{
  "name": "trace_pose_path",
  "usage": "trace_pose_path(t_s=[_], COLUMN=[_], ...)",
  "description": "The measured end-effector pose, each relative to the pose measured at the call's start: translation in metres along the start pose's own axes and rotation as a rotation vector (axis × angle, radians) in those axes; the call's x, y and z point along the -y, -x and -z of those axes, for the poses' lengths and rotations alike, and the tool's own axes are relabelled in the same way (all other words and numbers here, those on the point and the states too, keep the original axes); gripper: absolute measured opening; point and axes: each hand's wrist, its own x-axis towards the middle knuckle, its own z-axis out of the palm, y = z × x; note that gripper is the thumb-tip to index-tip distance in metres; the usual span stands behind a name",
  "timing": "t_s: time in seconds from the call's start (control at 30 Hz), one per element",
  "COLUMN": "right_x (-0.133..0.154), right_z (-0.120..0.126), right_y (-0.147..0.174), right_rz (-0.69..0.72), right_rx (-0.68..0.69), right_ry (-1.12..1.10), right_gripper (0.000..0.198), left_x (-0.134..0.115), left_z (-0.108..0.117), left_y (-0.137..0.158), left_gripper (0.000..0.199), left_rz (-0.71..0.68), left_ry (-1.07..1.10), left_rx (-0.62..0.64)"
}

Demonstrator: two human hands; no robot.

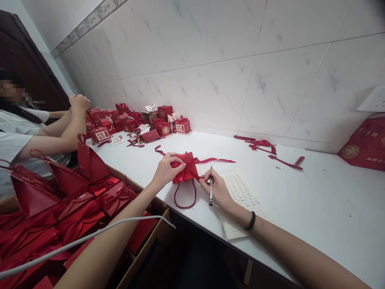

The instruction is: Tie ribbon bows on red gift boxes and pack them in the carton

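Note:
A small red gift box [188, 173] with a twisted cord handle [185, 207] lies near the table's front edge, the handle hanging toward me. My left hand [168, 169] is closed on its upper left part, thumb and fingers pinching red material at the middle. A pen [211, 190] is tucked between the fingers of my right hand [219, 188], whose thumb and fingertip touch the box's lower right corner. From behind the box a red ribbon [215, 160] stretches right across the table. Under my right wrist is a notebook [240, 192] with handwriting.
At left, a carton [141, 263] holds several red boxes, with a white cable [90, 237] crossing in front. More small boxes [162, 128] are piled by the wall near a co-worker's arms [67, 130]. Ribbon strips [263, 145] and a red bag [365, 144] lie right.

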Motion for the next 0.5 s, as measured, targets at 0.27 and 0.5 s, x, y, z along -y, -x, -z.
trace_pose_path(t_s=[0.27,0.5], right_x=[-0.002,0.01], right_z=[0.002,-0.003], right_y=[0.003,0.007], right_rz=[0.075,0.846], right_rx=[-0.007,-0.073], right_ry=[0.107,0.527], right_gripper=[0.013,0.01], left_x=[0.001,-0.005], left_z=[-0.001,-0.004], left_y=[-0.002,0.005], left_gripper=[0.006,0.004], left_rz=[0.015,-0.015], left_ry=[0.025,0.012], left_rx=[-0.007,-0.04])
